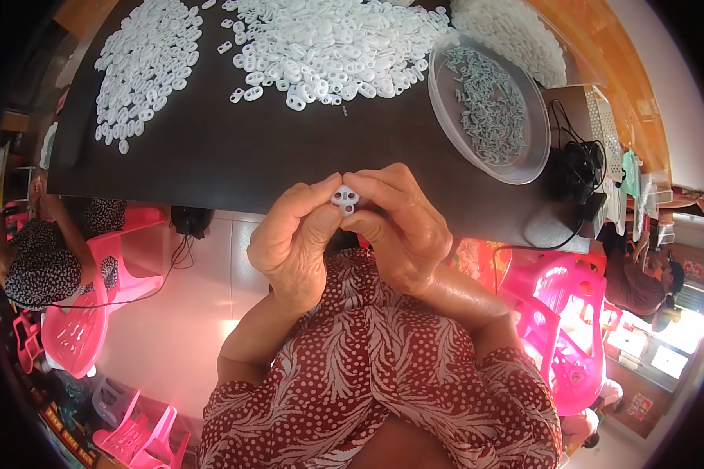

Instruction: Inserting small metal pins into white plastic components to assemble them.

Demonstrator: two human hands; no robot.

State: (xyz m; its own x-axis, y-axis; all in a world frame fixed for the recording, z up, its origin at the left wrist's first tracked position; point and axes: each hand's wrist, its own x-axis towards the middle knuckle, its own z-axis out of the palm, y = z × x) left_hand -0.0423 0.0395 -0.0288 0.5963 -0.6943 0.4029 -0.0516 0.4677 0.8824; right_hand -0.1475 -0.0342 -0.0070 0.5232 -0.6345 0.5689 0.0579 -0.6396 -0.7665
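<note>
Over the near edge of the dark table, my left hand [296,244] and my right hand [405,225] meet, both closed in a pinch. Between their fingertips is a small white plastic piece with dark round holes [345,200]. Fingers hide its edges, so whether it is one part or two put together is unclear. Beyond my hands spreads a big heap of white oval pieces with two holes each [328,51]. To the right, a round clear plastic tray [440,82] holds many small grey metal pins or screws [493,105].
A second group of white oval pieces [145,66] covers the table's [203,156] far left. More whitish parts [512,35] are heaped at the far right. Black cables [580,160] bunch beside the tray. Pink plastic chairs [563,328] stand on both sides; a person [43,254] sits at left.
</note>
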